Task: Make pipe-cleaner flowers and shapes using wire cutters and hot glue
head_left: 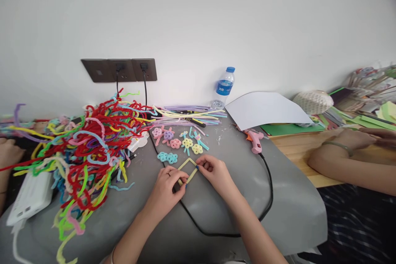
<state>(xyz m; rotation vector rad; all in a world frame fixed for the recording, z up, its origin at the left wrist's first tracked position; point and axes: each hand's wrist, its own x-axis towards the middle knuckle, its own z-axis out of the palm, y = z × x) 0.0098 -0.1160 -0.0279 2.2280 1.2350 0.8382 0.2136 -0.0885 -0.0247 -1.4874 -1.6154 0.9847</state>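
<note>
Between my two hands is a pale yellow pipe cleaner (186,162) bent into a four-sided loop, held just above the grey tabletop. My left hand (167,187) pinches its lower left side, with thumb and fingers closed on it. The right corner is gripped between thumb and fingertips of my right hand (216,173). Just beyond my hands lie small pipe cleaner flowers: a pair of blue ones (167,157), a yellow one (197,149), a pink one (175,143) and a purple one (168,135).
A tangled heap of coloured pipe cleaners (93,144) fills the left, beside a white power strip (32,194). A pink glue gun (255,142) trails a black cord (216,235). Behind are straight pipe cleaners (182,111) and a water bottle (225,86). Another person's arm (349,165) rests at right.
</note>
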